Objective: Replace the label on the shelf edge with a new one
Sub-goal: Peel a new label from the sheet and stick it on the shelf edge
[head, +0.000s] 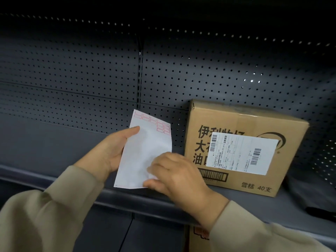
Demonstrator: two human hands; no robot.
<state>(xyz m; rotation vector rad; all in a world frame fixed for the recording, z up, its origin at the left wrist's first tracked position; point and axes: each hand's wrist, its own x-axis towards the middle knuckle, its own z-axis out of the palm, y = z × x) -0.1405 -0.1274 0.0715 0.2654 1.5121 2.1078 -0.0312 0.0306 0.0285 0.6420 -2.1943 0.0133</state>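
**Holding a label sheet up over the shelf edge**

Gripping the white label sheet (145, 153) with both hands, dead centre of the frame. The left hand (116, 151) has it from the left side, thumb laid across the front near the top and the rest of the fingers behind the paper. The right hand (174, 177) is curled over the sheet's lower right corner, pinching it there; can't really make out what the fingertips are doing, they're hidden under the hand. Both arms are in loose beige sleeves (47, 219) coming up from the bottom corners.

The sheet is tilted a bit to the right and mostly blank, with a handful of red-outlined label boxes left along its top edge. Its bottom edge hangs just above the dark shelf edge (127, 197), which runs across the lower part of the frame.

Right of the hands, a cardboard box (254, 124) sits on the shelf with black Chinese print and a white shipping label (241, 153) stuck on the front. Behind it all is a dark perforated back panel (72, 70) filling the upper half. Another box top (198, 233) peeks out below the shelf.
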